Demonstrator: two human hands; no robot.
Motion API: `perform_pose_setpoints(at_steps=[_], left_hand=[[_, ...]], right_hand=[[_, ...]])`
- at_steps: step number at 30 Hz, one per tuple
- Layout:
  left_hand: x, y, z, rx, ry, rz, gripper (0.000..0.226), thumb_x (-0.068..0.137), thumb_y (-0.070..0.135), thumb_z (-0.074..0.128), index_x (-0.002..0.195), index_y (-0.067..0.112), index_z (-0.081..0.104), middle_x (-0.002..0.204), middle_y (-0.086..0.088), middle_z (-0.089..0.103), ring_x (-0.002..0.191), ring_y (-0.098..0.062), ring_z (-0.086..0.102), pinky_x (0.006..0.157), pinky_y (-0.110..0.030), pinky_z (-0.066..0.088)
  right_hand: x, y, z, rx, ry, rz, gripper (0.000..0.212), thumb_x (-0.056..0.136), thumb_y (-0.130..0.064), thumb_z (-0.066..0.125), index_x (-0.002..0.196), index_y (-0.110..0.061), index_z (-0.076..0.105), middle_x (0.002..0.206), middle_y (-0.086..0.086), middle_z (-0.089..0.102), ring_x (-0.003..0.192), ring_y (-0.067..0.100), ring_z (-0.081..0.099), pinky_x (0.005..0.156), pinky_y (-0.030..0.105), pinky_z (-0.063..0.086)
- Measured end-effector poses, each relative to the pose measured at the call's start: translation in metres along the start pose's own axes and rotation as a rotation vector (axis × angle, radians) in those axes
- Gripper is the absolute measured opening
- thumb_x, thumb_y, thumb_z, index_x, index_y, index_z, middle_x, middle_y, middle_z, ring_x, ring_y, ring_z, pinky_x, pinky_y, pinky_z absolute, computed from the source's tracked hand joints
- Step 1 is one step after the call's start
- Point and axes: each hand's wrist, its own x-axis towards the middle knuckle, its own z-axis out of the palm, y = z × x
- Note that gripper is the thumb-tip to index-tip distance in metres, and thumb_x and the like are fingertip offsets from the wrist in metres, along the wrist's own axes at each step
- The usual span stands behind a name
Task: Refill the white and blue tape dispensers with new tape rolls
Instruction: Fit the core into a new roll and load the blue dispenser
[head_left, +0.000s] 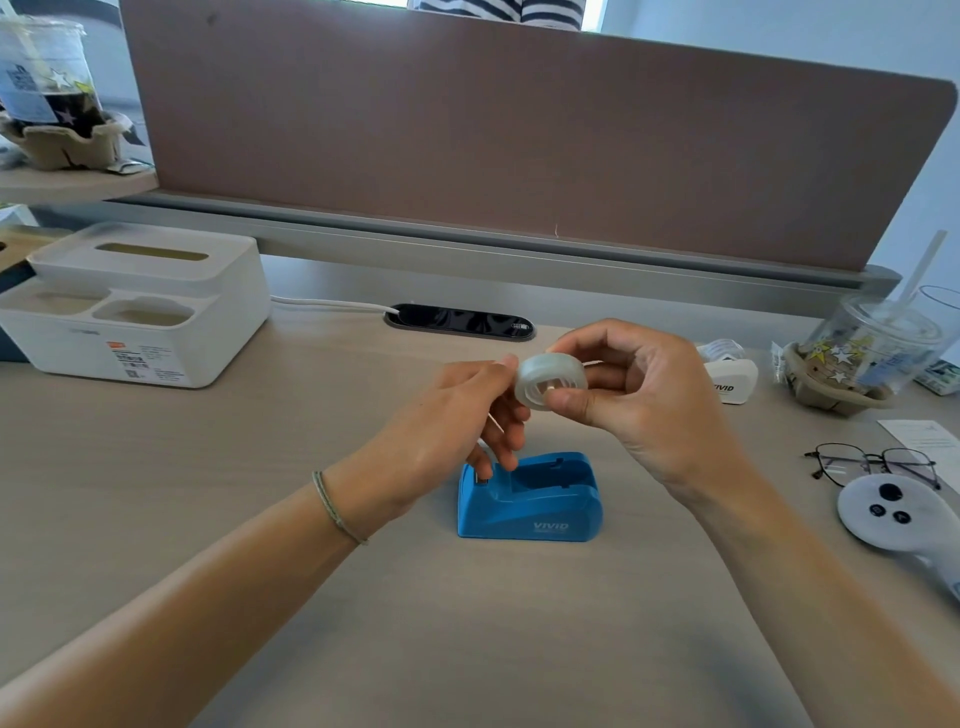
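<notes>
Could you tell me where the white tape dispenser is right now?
The white tape dispenser sits at the desk's right, behind the right hand, beside the cup carrier.

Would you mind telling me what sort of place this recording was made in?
Most likely an office workstation: a fabric desk divider backs the desk, a cable port is set into the surface, and a desk organizer sits at the left.

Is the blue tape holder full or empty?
Empty. The blue tape holder has a bare slot; the tape roll is up in both hands.
</notes>
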Motion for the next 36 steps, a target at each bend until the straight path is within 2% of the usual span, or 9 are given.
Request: perform_pose_setpoints(at_steps=[5, 10, 16, 19, 22, 25, 28, 31, 36], left_hand=[[0.002, -0.002, -0.001, 0.07, 0.045, 0.047, 0.042, 0.107, 0.026, 0.033, 0.075, 0.011, 0.055, 0.065, -0.005, 0.059, 0.062, -0.022, 0.059, 0.051, -0.027, 0.048], [0.003, -0.004, -0.002, 0.105, 0.037, 0.071, 0.037, 0.105, 0.019, 0.039, 0.072, 0.012, 0.055, 0.061, -0.002, 0.059, 0.057, -0.015, 0.06, 0.05, -0.024, 0.049], [0.005, -0.005, -0.009, 0.345, -0.029, 0.161, 0.033, 0.102, 0.026, 0.052, 0.072, 0.017, 0.063, 0.069, 0.002, 0.066, 0.063, -0.008, 0.062, 0.055, -0.015, 0.046], [0.003, -0.005, -0.01, 0.52, -0.01, 0.209, 0.032, 0.098, 0.032, 0.056, 0.069, 0.026, 0.068, 0.077, 0.004, 0.07, 0.074, -0.013, 0.064, 0.066, -0.026, 0.051], [0.0, -0.005, -0.009, 0.593, -0.014, 0.189, 0.031, 0.096, 0.03, 0.059, 0.067, 0.025, 0.071, 0.096, 0.01, 0.067, 0.089, -0.01, 0.063, 0.082, -0.03, 0.053], [0.0, -0.006, -0.006, 0.634, -0.011, 0.156, 0.029, 0.092, 0.028, 0.059, 0.066, 0.023, 0.07, 0.109, 0.014, 0.065, 0.092, -0.008, 0.063, 0.091, -0.034, 0.052], [0.0, -0.007, -0.005, 0.658, 0.0, 0.144, 0.03, 0.092, 0.028, 0.059, 0.065, 0.022, 0.07, 0.112, 0.014, 0.066, 0.095, -0.008, 0.062, 0.095, -0.036, 0.05], [0.0, -0.007, -0.005, 0.694, 0.003, 0.143, 0.032, 0.092, 0.029, 0.058, 0.062, 0.025, 0.067, 0.112, 0.011, 0.067, 0.101, -0.011, 0.06, 0.094, -0.034, 0.048], [-0.001, -0.008, -0.004, 0.722, -0.028, 0.121, 0.03, 0.095, 0.028, 0.056, 0.068, 0.023, 0.069, 0.11, 0.008, 0.072, 0.104, -0.009, 0.059, 0.082, -0.023, 0.043]], right_hand=[[-0.002, -0.001, 0.002, -0.151, 0.035, -0.044, 0.031, 0.075, -0.012, 0.088, 0.094, -0.031, 0.072, 0.093, -0.009, 0.077, 0.086, 0.012, 0.075, 0.076, 0.023, 0.062], [-0.001, 0.0, -0.003, -0.177, 0.017, -0.043, 0.033, 0.075, -0.011, 0.088, 0.096, -0.032, 0.072, 0.094, -0.008, 0.077, 0.086, 0.013, 0.074, 0.076, 0.022, 0.061], [0.002, -0.003, -0.025, -0.237, -0.171, 0.061, 0.026, 0.074, -0.008, 0.088, 0.095, -0.019, 0.077, 0.092, -0.003, 0.079, 0.089, 0.017, 0.074, 0.083, 0.026, 0.062], [0.003, -0.002, -0.033, -0.306, -0.295, 0.14, 0.025, 0.073, -0.011, 0.089, 0.093, -0.022, 0.079, 0.092, -0.004, 0.079, 0.088, 0.017, 0.074, 0.084, 0.033, 0.063], [0.002, 0.0, -0.035, -0.366, -0.391, 0.187, 0.022, 0.075, -0.013, 0.088, 0.092, -0.022, 0.079, 0.091, -0.005, 0.079, 0.087, 0.014, 0.073, 0.084, 0.033, 0.062], [0.001, 0.004, -0.031, -0.451, -0.392, 0.19, 0.021, 0.075, -0.018, 0.088, 0.092, -0.025, 0.078, 0.089, -0.007, 0.078, 0.086, 0.01, 0.07, 0.082, 0.029, 0.059], [0.0, 0.005, -0.027, -0.491, -0.358, 0.172, 0.021, 0.074, -0.022, 0.089, 0.09, -0.027, 0.077, 0.087, -0.009, 0.077, 0.084, 0.008, 0.069, 0.079, 0.027, 0.059], [-0.001, 0.006, -0.024, -0.54, -0.335, 0.159, 0.022, 0.073, -0.026, 0.09, 0.089, -0.028, 0.076, 0.085, -0.01, 0.075, 0.082, 0.007, 0.068, 0.079, 0.029, 0.059], [-0.002, 0.008, -0.016, -0.589, -0.389, 0.171, 0.023, 0.072, -0.027, 0.089, 0.091, -0.028, 0.075, 0.088, -0.008, 0.074, 0.086, 0.01, 0.068, 0.083, 0.035, 0.058]])
